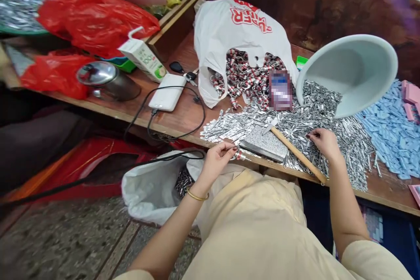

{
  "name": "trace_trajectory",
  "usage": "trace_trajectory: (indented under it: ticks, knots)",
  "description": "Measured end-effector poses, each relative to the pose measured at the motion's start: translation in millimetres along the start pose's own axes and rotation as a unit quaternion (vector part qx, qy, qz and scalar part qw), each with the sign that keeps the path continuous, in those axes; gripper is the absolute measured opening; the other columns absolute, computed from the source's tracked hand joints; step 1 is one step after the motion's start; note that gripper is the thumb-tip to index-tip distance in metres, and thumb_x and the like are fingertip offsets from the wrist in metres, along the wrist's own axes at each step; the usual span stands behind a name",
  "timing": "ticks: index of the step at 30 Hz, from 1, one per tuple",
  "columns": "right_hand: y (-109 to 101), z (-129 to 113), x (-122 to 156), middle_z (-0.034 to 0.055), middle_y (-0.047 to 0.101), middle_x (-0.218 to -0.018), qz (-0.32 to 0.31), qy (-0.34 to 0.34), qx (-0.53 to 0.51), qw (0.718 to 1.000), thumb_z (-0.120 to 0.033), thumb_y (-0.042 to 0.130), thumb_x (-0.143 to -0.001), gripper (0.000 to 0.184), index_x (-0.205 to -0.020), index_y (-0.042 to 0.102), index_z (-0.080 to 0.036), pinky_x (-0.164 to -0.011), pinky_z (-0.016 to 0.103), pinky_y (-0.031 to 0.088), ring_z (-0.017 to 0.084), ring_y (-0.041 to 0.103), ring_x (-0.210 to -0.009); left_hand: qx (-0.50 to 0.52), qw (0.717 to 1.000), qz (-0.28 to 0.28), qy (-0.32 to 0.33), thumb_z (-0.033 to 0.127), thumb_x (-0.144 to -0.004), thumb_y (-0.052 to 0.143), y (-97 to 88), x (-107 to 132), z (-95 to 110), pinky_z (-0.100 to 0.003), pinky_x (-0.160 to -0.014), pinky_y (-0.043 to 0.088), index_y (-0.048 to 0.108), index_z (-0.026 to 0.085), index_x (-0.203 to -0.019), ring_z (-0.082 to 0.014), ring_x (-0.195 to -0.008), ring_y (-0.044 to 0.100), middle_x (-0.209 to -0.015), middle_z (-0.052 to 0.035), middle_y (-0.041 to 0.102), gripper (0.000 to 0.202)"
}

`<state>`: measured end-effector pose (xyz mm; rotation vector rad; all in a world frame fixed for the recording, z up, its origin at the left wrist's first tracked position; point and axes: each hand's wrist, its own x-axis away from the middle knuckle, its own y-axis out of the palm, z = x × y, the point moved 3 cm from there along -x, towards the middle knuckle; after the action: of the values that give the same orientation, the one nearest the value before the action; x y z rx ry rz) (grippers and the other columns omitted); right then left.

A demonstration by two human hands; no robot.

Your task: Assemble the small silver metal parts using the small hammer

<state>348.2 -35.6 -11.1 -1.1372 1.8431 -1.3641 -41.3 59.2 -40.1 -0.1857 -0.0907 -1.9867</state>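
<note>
My left hand (220, 159) is at the table's front edge, its thumb and fingers pinched on a small red-and-silver banded cylinder (240, 155) with a thin metal end pointing right. Over a heap of small silver metal strips (351, 148), my right hand (324, 142) is closed with its fingertips together. What those fingertips hold, if anything, is too small to make out. Between the hands lie a flat metal block (262, 142) and a hammer (295, 151) with a wooden handle. Similar red-banded pieces with rings (243, 74) spill from a white plastic bag (213, 30).
A pale tub (357, 70) lies tipped on the heap, beside blue plastic pieces (393, 135). Leftward are a power bank (167, 92) with a looping cable, keys (190, 76), a drink carton (143, 59) and a metal mug (113, 83). An open white sack (144, 188) stands below the edge.
</note>
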Motion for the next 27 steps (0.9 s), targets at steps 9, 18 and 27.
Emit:
trace_trajectory:
  ticks: [9, 18, 27]
  knots:
    - [4.9, -90.8, 41.4, 0.0057, 0.072, -0.086, 0.020, -0.060, -0.385, 0.921, -0.047, 0.064, -0.090, 0.029, -0.104, 0.073, -0.024, -0.071, 0.038, 0.056, 0.019, 0.066, -0.070, -0.055, 0.995, -0.077, -0.038, 0.038, -0.071, 0.076, -15.6, -32.4, -2.4, -0.023, -0.061, 0.045, 0.069, 0.013, -0.073, -0.0133, -0.065, 0.058, -0.070, -0.0035, 0.069, 0.026]
    - [67.2, -184.8, 42.0, -0.0009, 0.067, -0.068, -0.273, -0.015, -0.615, 0.740, -0.056, 0.089, -0.063, 0.043, -0.081, 0.070, -0.022, -0.057, 0.031, 0.058, 0.014, 0.062, -0.057, -0.059, 0.989, -0.104, -0.084, 0.031, -0.069, 0.069, -8.3, -47.7, 1.6, -0.021, -0.055, 0.041, 0.063, 0.015, -0.065, -0.0110, -0.055, 0.053, -0.059, 0.0010, 0.061, 0.017]
    - [73.6, -207.4, 26.7, 0.0029, 0.071, -0.079, -0.150, -0.235, -0.310, 0.909, -0.030, 0.062, -0.091, 0.015, -0.079, 0.068, -0.022, -0.069, 0.031, 0.047, 0.018, 0.063, -0.072, -0.137, 0.983, -0.121, -0.036, 0.029, -0.072, 0.061, -5.9, -53.1, -1.4, -0.021, -0.055, 0.041, 0.064, 0.016, -0.066, -0.0134, -0.061, 0.059, -0.063, 0.0001, 0.064, 0.015]
